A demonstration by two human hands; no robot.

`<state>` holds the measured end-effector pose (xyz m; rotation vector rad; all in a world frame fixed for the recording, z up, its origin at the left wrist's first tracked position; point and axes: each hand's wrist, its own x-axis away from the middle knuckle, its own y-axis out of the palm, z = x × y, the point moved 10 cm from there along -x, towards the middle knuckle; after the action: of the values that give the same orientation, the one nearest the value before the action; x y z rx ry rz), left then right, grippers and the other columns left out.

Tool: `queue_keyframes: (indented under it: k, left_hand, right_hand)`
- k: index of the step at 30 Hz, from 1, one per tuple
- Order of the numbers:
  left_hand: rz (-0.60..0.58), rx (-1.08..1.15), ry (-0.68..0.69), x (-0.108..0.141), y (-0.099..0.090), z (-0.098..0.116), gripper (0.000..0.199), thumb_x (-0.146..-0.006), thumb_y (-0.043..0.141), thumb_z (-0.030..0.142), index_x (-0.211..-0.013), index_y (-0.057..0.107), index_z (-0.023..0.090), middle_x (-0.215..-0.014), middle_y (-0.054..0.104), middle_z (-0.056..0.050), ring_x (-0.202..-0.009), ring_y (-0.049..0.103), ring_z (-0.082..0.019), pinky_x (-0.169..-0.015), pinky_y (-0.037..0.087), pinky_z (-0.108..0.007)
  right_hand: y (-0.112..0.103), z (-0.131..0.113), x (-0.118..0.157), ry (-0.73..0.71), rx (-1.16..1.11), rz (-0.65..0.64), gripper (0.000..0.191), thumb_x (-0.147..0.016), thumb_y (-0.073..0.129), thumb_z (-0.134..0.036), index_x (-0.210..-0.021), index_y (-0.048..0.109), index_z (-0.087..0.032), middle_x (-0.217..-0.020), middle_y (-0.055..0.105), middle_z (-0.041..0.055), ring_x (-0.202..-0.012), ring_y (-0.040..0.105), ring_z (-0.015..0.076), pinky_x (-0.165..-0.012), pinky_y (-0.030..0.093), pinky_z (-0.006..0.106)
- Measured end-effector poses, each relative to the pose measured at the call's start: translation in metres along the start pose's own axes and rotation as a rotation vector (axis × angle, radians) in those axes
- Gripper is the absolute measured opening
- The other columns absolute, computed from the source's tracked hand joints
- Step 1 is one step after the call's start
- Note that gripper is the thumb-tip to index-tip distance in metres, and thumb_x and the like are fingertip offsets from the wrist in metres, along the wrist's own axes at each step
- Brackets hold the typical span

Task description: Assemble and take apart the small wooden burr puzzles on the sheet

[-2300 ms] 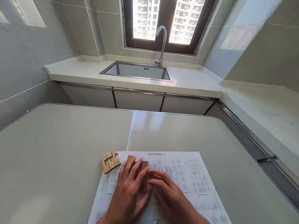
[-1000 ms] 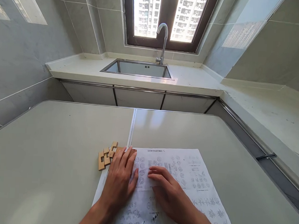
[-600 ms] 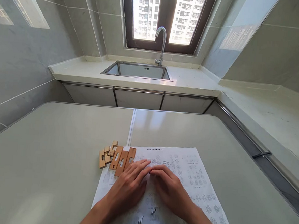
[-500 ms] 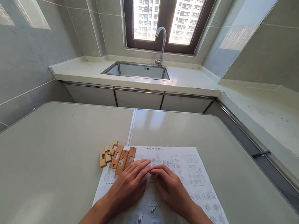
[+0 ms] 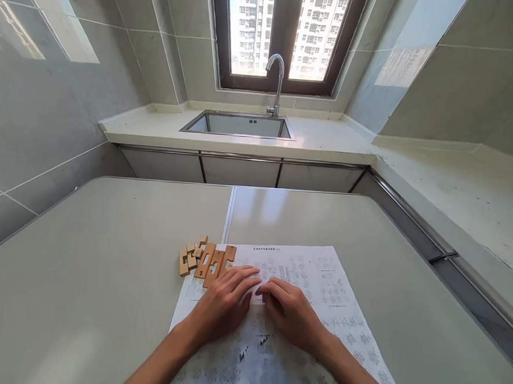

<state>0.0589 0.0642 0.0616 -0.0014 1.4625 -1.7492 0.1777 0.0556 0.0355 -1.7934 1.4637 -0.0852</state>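
My left hand [image 5: 227, 300] rests on a printed paper sheet [image 5: 341, 298], its fingers stretched forward and holding nothing. My right hand [image 5: 291, 311] lies on the same sheet with loosely bent fingers and nothing visible in them. The fingertips of both hands come close together near the middle of the sheet. Just beyond my left hand are three flat wooden pieces with cut-outs, among them one marked 2 [image 5: 200, 271]. Several smaller, lighter notched wooden blocks [image 5: 183, 264] sit beside them, at the sheet's upper left corner. Small line drawings cover the paper.
The sheet lies on a pale tabletop [image 5: 103, 275] with a seam [image 5: 229, 213] running away from me. Past its far edge is a white counter [image 5: 321, 132] with a sink [image 5: 234, 123] and a curved faucet [image 5: 280, 83] under a window. Another counter [image 5: 465, 193] runs along the right.
The view has tilted up and shifted slightly. My right fingertips have drawn a little away from my left hand. The wooden pieces keep their arrangement.
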Motion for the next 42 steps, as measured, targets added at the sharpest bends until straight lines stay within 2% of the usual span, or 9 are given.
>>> queue_keyframes:
  k: [6, 10, 15, 22, 27, 31, 42]
  left_hand:
    - [0.012, -0.031, -0.010, 0.000, -0.009, 0.003, 0.032, -0.102, 0.051, 0.011, -0.128, 0.066, 0.023, -0.132, 0.073, -0.009, -0.125, 0.068, -0.025, -0.107, 0.058, -0.046]
    - [0.046, -0.095, -0.039, -0.001, -0.024, -0.007, 0.032, -0.103, 0.051, 0.014, -0.129, 0.066, 0.025, -0.135, 0.071, -0.009, -0.132, 0.063, -0.027, -0.113, 0.052, -0.049]
    - [0.122, -0.240, -0.181, 0.009, -0.052, -0.040, 0.030, -0.105, 0.052, 0.026, -0.134, 0.061, 0.023, -0.145, 0.063, -0.012, -0.142, 0.053, -0.032, -0.119, 0.043, -0.055]
    - [0.134, -0.252, -0.375, 0.053, -0.088, -0.095, 0.053, -0.104, 0.055, 0.047, -0.149, 0.045, 0.022, -0.165, 0.042, -0.017, -0.153, 0.038, -0.038, -0.121, 0.037, -0.060]
    - [0.075, -0.141, -0.511, 0.074, -0.091, -0.125, 0.062, -0.101, 0.056, 0.058, -0.152, 0.043, 0.024, -0.167, 0.039, -0.016, -0.155, 0.035, -0.038, -0.124, 0.034, -0.063]
    - [0.043, -0.041, -0.624, 0.078, -0.083, -0.142, 0.068, -0.101, 0.053, 0.063, -0.154, 0.040, 0.022, -0.166, 0.041, -0.017, -0.154, 0.036, -0.038, -0.125, 0.034, -0.060]
    - [-0.041, -0.016, -0.669, 0.075, -0.075, -0.146, 0.078, -0.097, 0.057, 0.067, -0.155, 0.041, 0.018, -0.153, 0.054, -0.018, -0.141, 0.053, -0.038, -0.118, 0.044, -0.055]
  right_hand:
    - [0.000, 0.000, 0.001, 0.006, 0.020, -0.003, 0.026, -0.097, 0.049, -0.010, -0.099, 0.071, -0.023, -0.085, 0.075, 0.0027, -0.069, 0.067, 0.0167, -0.067, 0.047, 0.027]
    - [0.005, 0.007, 0.003, 0.049, 0.066, -0.046, 0.027, -0.096, 0.050, -0.010, -0.101, 0.073, -0.022, -0.076, 0.075, 0.0008, -0.063, 0.065, 0.0157, -0.065, 0.043, 0.026]
    - [0.008, 0.012, 0.006, 0.051, 0.096, -0.063, 0.026, -0.092, 0.053, -0.008, -0.094, 0.075, -0.022, -0.061, 0.065, -0.0034, -0.053, 0.056, 0.0133, -0.060, 0.036, 0.025]
    - [0.007, 0.012, 0.008, 0.027, 0.095, -0.076, 0.030, -0.087, 0.053, -0.003, -0.084, 0.074, -0.023, -0.048, 0.049, -0.0077, -0.047, 0.048, 0.0123, -0.057, 0.033, 0.023]
    - [0.006, 0.011, 0.007, 0.028, 0.100, -0.077, 0.030, -0.087, 0.053, -0.003, -0.083, 0.074, -0.023, -0.048, 0.049, -0.0082, -0.046, 0.047, 0.0119, -0.059, 0.034, 0.023]
    - [0.006, 0.011, 0.006, 0.031, 0.107, -0.075, 0.029, -0.091, 0.052, -0.004, -0.084, 0.074, -0.022, -0.047, 0.050, -0.0083, -0.045, 0.047, 0.0114, -0.060, 0.036, 0.023]
    - [0.007, 0.011, 0.007, 0.035, 0.122, -0.079, 0.029, -0.091, 0.053, -0.005, -0.085, 0.075, -0.023, -0.047, 0.051, -0.0080, -0.046, 0.048, 0.0117, -0.062, 0.035, 0.024]
